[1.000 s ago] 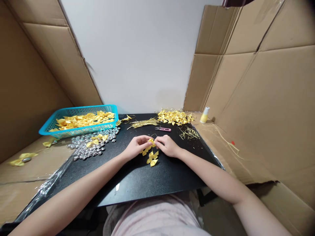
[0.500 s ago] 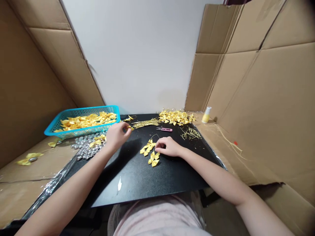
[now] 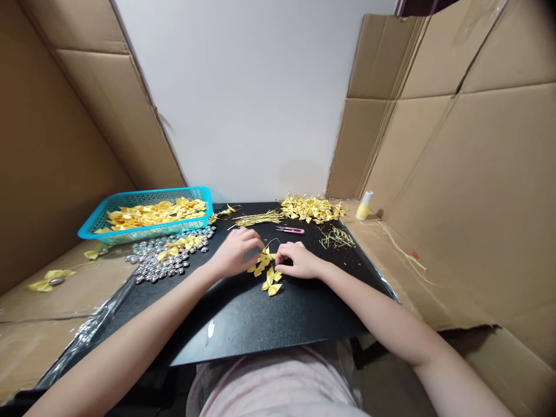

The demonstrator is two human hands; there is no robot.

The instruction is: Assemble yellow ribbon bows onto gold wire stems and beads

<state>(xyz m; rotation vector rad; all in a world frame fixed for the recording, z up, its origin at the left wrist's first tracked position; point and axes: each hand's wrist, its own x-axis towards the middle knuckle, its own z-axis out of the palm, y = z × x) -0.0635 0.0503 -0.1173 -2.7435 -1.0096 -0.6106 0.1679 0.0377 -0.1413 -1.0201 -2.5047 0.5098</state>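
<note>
A small cluster of yellow ribbon bows (image 3: 268,277) lies in the middle of the black table top (image 3: 260,324). My left hand (image 3: 236,252) hovers just left of the cluster. Its fingers are loosely bent and apart, with the tips at the topmost bow, and nothing shows inside them. My right hand (image 3: 299,260) rests on the table at the cluster's right side, fingers curled and pinched on the edge of a bow.
A turquoise basket (image 3: 143,197) of yellow ribbon pieces stands at the back left, with silver beads (image 3: 160,263) and several bows heaped in front. At the back lie gold wire strands (image 3: 256,218), pink snips (image 3: 290,230), a heap of finished bows (image 3: 310,208) and a thread spool (image 3: 364,205). Cardboard walls close in both sides.
My left hand went left toward the bead heap with a small yellow piece half a second ago, and has come back to the bows in the middle. My right hand has stayed at the cluster.
</note>
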